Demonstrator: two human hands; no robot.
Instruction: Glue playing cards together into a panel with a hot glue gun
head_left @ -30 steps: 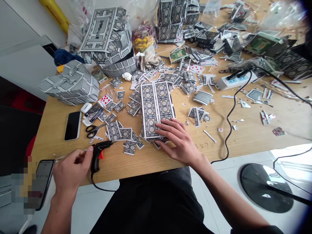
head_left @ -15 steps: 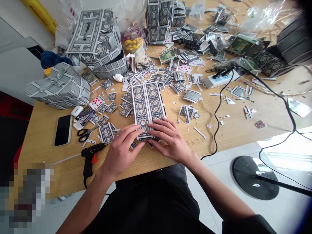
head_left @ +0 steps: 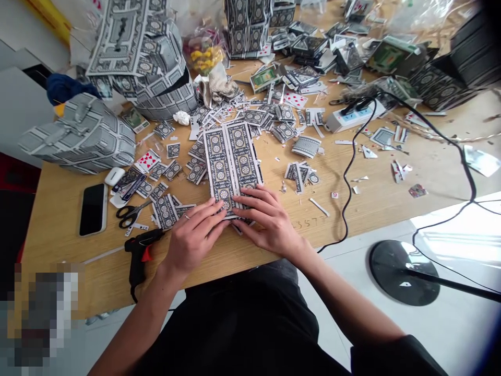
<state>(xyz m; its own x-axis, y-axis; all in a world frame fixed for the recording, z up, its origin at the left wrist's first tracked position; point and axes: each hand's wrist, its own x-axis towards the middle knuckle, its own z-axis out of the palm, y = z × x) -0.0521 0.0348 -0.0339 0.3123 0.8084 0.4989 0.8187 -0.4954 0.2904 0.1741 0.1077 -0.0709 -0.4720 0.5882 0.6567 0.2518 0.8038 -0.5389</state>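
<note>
A flat panel of playing cards (head_left: 231,162), patterned backs up in two long columns, lies on the table before me. My left hand (head_left: 198,232) rests on its near left corner, fingers stretched over the cards and the thumb at the near edge. On the near right part lies my right hand (head_left: 268,219), fingers spread flat across the surface, its thumb also by the near edge. To the left of my left hand are a black glue gun (head_left: 139,258), a pair of scissors (head_left: 131,215) and cut card pieces (head_left: 165,211). The panel's underside is hidden.
Card-covered shapes (head_left: 84,136) stand at the left and back. A phone (head_left: 93,210) and a white earbud case (head_left: 115,176) lie left. Card scraps and boxes (head_left: 309,52) crowd the back. A power strip (head_left: 352,116) trails a black cable (head_left: 347,188) over the front edge.
The view has shifted slightly, so most things sit a little farther left. My left hand's fingers have drawn slightly closer together on the panel; the right hand stays nearly where it was.
</note>
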